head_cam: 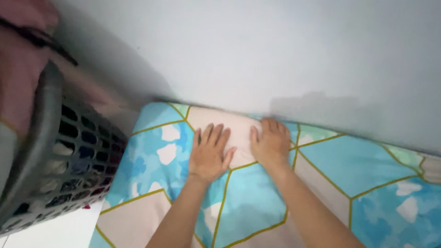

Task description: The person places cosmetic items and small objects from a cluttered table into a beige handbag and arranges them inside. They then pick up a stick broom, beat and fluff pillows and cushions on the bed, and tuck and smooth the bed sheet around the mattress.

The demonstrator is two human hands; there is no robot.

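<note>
1. Pale wall (275, 50) behind, meeting the far edge of a mattress covered by a patterned sheet (248, 206) in blue, beige and yellow lines.
2. Pressing flat on the sheet near the wall: left hand (209, 154) and right hand (271, 143), both spread, palms down, gripping nothing.
3. Smoothing or tucking at the wall edge, by the look of it; likely calls for pushing fabric down into the gap.
4. Dark mesh laundry basket (50, 165) crowding the left corner, full of clothes.

The grey basket (41, 151) (contents blurred) and both forearms run off the frame.
</note>
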